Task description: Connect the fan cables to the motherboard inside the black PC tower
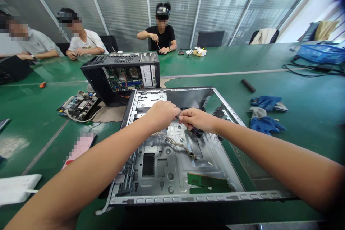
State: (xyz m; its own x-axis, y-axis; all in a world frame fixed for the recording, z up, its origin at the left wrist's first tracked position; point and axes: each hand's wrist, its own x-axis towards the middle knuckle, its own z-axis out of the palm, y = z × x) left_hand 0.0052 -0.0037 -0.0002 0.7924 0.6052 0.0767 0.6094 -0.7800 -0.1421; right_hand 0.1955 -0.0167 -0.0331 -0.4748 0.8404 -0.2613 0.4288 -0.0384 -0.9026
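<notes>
An open metal computer case [159,147] lies flat on the table in front of me. Over its middle, my left hand [163,113] is closed, its fingertips meeting those of my right hand [198,118]. The right fingers are pinched too. A small dark thing shows between the fingertips, too little of it to name. Below the hands, a bundle of twisted cables [179,143] runs across the case floor. A black part [198,133] sits under my right hand, partly hidden. Nearer to me, a green circuit board strip [207,179] lies inside the case.
Behind stands a second computer case [91,79] with its motherboard [122,77] exposed. A loose circuit board assembly [81,106] lies left. Blue gloves [266,124], a dark bar [248,86] and a blue basket [322,54] are right. Three people sit across the table; one holds a screwdriver.
</notes>
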